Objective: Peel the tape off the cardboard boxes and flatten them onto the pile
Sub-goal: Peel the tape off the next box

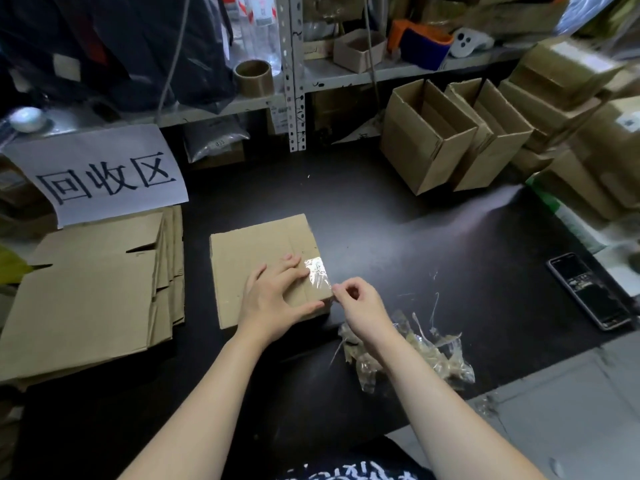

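Grip first: the right hand (pixel 356 299) pinches the loose end of the clear tape (pixel 317 271) at the near right corner of the box (pixel 249 251), which lies mid-worktop (pixel 381 220) under the flat, pressing left hand (pixel 273 296). I'd judge the job partway done: a pile (pixel 86 306) of flattened boxes lies to the left, a wad of peeled tape (pixel 415 351) sits by the right forearm, and open boxes (pixel 433 143) wait at the back.
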### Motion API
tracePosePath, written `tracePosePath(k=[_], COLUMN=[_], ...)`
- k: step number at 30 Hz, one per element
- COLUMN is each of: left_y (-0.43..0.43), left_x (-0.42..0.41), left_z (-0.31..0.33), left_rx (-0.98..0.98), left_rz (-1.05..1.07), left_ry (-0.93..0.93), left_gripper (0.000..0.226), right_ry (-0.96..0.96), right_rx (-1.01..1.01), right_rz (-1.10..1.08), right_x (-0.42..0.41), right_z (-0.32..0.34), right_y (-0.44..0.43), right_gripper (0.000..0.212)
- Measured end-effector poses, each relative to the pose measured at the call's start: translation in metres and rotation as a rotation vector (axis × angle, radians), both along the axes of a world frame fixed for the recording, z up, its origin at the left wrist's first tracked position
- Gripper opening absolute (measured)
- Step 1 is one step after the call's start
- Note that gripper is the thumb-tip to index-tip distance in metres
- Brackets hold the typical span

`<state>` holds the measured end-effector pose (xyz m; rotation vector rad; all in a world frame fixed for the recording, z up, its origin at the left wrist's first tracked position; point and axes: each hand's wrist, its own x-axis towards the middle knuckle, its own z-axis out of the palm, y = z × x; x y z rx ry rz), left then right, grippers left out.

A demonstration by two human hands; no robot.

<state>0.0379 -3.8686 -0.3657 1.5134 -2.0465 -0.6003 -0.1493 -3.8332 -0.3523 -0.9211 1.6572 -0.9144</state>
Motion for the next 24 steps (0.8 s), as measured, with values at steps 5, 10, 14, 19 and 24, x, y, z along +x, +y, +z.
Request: tracePosePath(k=[5,10,14,19,24], left_y=[0.0,0.002,0.002,0.003,-0.001], left_x=[-0.003,-0.003,-0.004,-0.005,-0.005], left_z=[0.004,0.007,0.005,0.005,0.006], left_rx=[-0.01,0.001,0.017,0.038,0.062], left_rz=[0.007,0.028,0.043,0.023,0.051], left_ry=[-0.007,0.007,0.024,0.047,0.029], left_gripper=[0.065,0.067,0.078,0.083,0.084], right_ry=[-0.057,-0.073,0.045,0.158,0.252], right_rx=[0.106,0.096,-0.03,-0.189,-0.296], right_rz=[-0.071,-0.107,-0.089,-0.016,0.053], right_x=[0.0,0.01,0.019,0.018,0.015], right_z=[0.009,0.015,0.015,0.013,0.012], right_y=[-0.021,-0.029,-0.018,-0.004,0.007], right_gripper=[0.022,0.008,0.012,0.012,0.017])
